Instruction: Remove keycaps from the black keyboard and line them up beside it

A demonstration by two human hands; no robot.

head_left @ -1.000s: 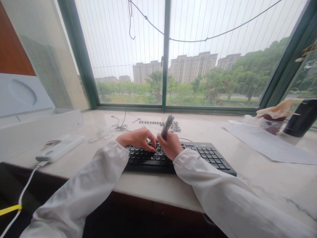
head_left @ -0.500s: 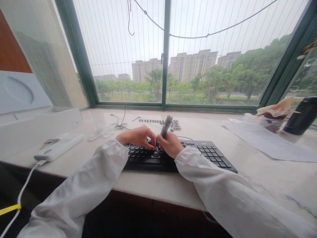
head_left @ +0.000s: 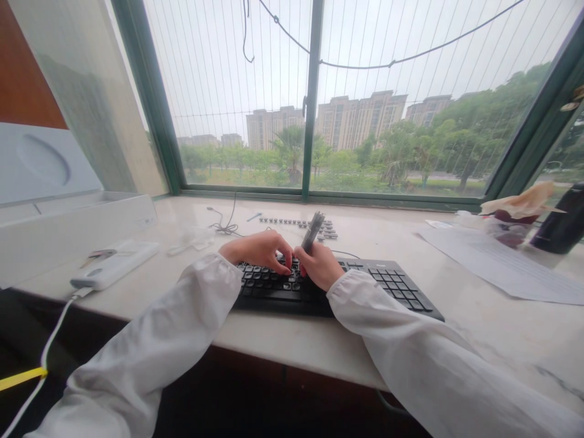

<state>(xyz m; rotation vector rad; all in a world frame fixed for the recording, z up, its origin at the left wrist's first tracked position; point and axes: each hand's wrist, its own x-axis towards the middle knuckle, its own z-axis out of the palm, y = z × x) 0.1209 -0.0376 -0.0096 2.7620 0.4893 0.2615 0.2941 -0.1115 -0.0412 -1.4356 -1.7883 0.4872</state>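
Observation:
A black keyboard lies on the pale marble sill in front of me. My left hand rests over its middle keys, fingers bent down and pinched at a key. My right hand is closed round a slim grey tool that sticks up and away from me, its lower end down at the keys beside my left fingertips. Rows of loose dark keycaps lie on the sill just beyond the keyboard.
A white power bank with a white cable sits at the left beside a long white box. Sheets of paper, a black bottle and a container with tissue lie at the right. A thin cable is coiled near the window.
Both hands stay at the same spot on the keyboard with the tool upright. The view has shifted slightly; nothing else has moved.

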